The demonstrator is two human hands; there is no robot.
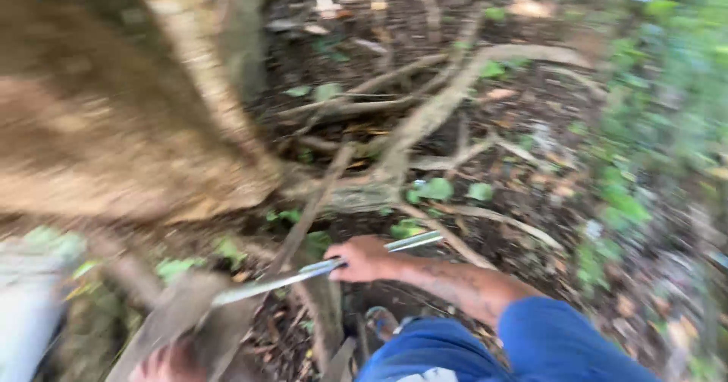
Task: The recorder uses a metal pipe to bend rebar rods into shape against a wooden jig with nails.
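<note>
Steel grey is the long blade [303, 274] that the right hand [364, 259] holds: the fingers are closed around it near the middle, so one part goes left and down to the lower left corner of the view and a shorter part sticks out to the right. The blade lies almost flat, a little tilted, just above the forest ground [531, 154] and in front of the base of a big brown tree trunk [114, 124]. Pale roots [425, 116] spread from the trunk over dark soil with dry leaves and small green plants [436, 191]. The left hand [163, 365] shows only partly at the bottom edge, blurred, near a flat brownish piece of wood [178, 314]; if it is open or closed I cannot tell. Blue trousers [546, 344] and a sandal [381, 321] are seen below the right arm.

In my judgement the work is a cut at the roots or wood near the trunk. To do it well, the grip should be firm and away from the sharp edge, the foot and the left hand kept well apart from the path of the blade, and the body stable on this uneven ground
</note>
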